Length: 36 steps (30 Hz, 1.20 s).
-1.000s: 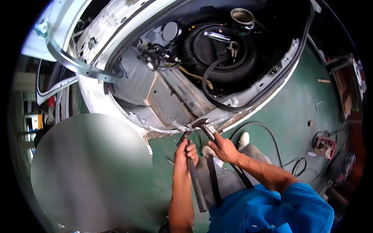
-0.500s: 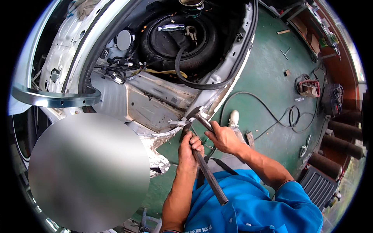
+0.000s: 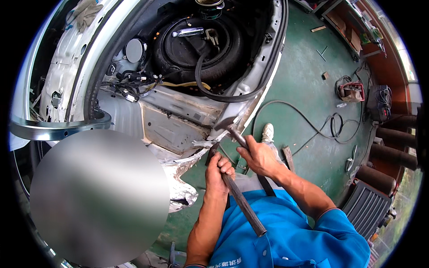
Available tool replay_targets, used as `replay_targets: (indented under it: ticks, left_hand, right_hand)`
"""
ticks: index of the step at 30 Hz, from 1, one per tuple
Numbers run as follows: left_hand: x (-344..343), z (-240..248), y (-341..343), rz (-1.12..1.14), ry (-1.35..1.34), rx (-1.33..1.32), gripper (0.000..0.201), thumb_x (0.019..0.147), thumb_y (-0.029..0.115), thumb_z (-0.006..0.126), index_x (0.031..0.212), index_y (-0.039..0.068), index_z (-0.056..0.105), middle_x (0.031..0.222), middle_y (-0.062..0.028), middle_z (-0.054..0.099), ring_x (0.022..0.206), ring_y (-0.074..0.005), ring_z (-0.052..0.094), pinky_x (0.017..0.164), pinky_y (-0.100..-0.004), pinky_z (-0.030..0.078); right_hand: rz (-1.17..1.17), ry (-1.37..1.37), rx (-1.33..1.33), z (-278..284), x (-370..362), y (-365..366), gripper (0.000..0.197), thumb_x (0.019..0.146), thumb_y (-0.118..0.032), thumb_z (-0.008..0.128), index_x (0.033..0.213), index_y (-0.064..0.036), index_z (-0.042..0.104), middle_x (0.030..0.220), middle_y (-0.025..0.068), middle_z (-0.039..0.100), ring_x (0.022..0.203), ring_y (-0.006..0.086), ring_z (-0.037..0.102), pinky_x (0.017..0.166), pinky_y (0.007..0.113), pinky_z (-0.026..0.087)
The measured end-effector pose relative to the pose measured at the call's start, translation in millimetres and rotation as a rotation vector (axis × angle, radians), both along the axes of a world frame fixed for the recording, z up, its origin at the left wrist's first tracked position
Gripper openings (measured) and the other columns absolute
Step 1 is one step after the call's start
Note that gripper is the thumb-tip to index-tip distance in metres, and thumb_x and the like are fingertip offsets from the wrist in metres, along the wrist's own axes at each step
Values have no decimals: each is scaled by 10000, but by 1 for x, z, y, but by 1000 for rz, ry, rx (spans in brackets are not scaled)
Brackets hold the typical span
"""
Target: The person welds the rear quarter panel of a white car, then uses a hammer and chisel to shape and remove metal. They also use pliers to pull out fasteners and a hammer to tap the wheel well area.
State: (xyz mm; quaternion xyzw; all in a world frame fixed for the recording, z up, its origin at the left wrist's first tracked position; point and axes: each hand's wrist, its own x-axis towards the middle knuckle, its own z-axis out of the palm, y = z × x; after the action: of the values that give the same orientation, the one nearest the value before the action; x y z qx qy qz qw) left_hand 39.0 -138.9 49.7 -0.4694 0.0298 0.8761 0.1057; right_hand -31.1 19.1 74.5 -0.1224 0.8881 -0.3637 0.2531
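Note:
My right hand is closed round the handle of a hammer. The hammer's head is over the bent corner of the car body's rear edge; I cannot tell whether it touches. Just to the left, my left hand grips a long steel bar slantwise. The bar's dark upper end is close below the torn, whitish sheet-metal edge, and its round lower end points toward my blue shirt. Behind the tools lies the open boot's grey floor panel.
A spare tyre lies in the boot with a clear bottle and a clamp on it. Loose wiring is at its left. A black cable loops over the green floor. A blurred disc hides the lower left.
The whole view has shifted slightly, moving the car leftward in the picture. The hammer's head is a little higher over the metal edge. Both hands keep their grips.

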Motion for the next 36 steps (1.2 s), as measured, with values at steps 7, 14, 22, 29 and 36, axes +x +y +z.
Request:
replay_targets:
  ticks: [7,14,22,29,36]
  left_hand:
    - [-2,5,0,16,-4,17,242,1050,210,468,823,125,466,632,60,441,474,-47,439,444,-222,419]
    - [1,-5,-4,-9,21,57,245,1037,256,503,824,138,473,629,71,441,481,-58,433,460,-232,421]
    - [-1,3,-7,-41,23,61,204,1038,209,510,877,85,498,615,60,435,449,-38,423,415,-207,403]
    - [8,-9,-10,-94,77,38,211,1049,239,510,933,64,537,595,63,426,397,-29,392,364,-198,371]
    - [14,-22,-6,-52,154,80,257,1063,289,492,945,69,553,566,59,398,364,-38,375,355,-207,350]
  right_hand:
    - [89,-1,10,-12,6,3,340,954,-307,608,1018,-10,458,682,278,618,675,507,611,596,583,469]
    - [42,-47,6,-16,8,6,350,963,-328,601,987,-4,473,681,281,611,672,511,603,606,589,460]
    - [51,-60,-19,-22,14,9,355,962,-334,600,998,-6,469,676,265,612,679,503,611,607,577,464]
    - [-117,-80,-109,-1,-6,13,331,970,-295,611,949,-3,456,668,277,577,690,499,594,596,547,453]
    - [114,-56,1,-13,3,15,351,967,-327,595,992,-4,460,703,265,626,712,489,621,628,579,470]
